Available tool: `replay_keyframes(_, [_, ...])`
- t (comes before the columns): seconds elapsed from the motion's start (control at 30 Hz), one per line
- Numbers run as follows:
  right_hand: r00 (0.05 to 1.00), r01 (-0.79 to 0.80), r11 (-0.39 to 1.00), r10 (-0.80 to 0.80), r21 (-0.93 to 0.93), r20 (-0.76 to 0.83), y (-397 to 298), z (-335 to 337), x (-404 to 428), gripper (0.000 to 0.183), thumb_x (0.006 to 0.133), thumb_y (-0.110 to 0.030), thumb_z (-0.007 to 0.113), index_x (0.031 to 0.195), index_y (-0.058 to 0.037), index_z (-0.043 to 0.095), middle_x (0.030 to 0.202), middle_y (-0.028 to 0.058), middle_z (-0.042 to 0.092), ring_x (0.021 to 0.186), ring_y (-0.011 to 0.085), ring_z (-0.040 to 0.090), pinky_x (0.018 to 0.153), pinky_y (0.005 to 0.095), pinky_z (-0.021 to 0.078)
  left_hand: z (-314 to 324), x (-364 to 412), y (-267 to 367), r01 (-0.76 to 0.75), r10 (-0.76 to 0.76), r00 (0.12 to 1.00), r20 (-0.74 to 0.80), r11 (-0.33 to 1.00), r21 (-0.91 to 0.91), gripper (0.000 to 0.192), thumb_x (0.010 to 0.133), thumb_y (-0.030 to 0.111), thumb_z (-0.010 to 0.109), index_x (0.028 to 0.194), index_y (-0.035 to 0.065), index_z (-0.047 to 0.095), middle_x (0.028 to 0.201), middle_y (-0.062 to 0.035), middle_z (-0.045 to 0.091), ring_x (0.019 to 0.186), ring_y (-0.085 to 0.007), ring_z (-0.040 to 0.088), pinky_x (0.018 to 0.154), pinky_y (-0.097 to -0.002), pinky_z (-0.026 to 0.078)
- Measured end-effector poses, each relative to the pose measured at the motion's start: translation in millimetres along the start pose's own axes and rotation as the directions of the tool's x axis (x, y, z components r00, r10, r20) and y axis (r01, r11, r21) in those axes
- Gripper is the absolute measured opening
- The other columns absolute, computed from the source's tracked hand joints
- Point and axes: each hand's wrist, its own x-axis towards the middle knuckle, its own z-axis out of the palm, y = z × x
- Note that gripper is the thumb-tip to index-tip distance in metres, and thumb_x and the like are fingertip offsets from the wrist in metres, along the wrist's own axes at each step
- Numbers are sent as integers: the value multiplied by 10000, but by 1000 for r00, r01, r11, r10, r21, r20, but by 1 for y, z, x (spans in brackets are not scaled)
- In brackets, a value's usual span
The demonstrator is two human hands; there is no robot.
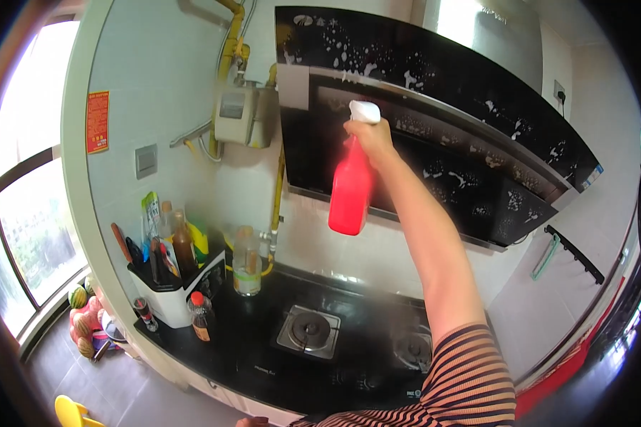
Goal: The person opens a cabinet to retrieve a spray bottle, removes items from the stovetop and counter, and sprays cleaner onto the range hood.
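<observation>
My right hand is wrapped around the neck of a red spray bottle with a white trigger head. It holds the bottle up before a black glass range hood. White foam lies in spots and streaks on the hood's upper panel, and more foam clings to the lower panel. At the bottom edge, only a small part of my left hand shows in front of the counter. Its fingers are mostly cut off by the frame.
Below the hood, a black gas cooktop has a left burner and a right burner, partly behind my arm. A white utensil holder, a red-capped bottle and a clear plastic bottle stand left. A gas meter hangs on the wall.
</observation>
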Motion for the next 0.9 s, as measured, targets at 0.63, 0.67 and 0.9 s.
replay_keyframes(0.63, [995,16,1000,-17,14,98,4,19,5,183,622,-50,566,769,54,534,656,113,548,493,205,565,458,315,447,12,0,6,62,-59,998,21,980,-187,280,745,43,616,1000,-67,579,933,-150,613,818,-189,580,694,-300,487])
replay_keyframes(0.67, [995,13,1000,-15,17,103,6,21,5,183,622,-50,566,769,54,534,656,113,548,493,205,565,458,315,447,13,-2,0,64,-62,998,16,980,-191,280,745,43,616,1000,-67,579,933,-150,613,818,-189,580,694,-300,487])
replay_keyframes(0.9, [1000,4,1000,-4,-31,3,13,22,0,195,616,-56,565,779,48,538,658,108,563,485,207,571,455,313,448,13,-9,0,-121,126,991,-35,985,126,263,728,68,641,978,-6,608,852,-129,642,756,-155,596,674,-288,487])
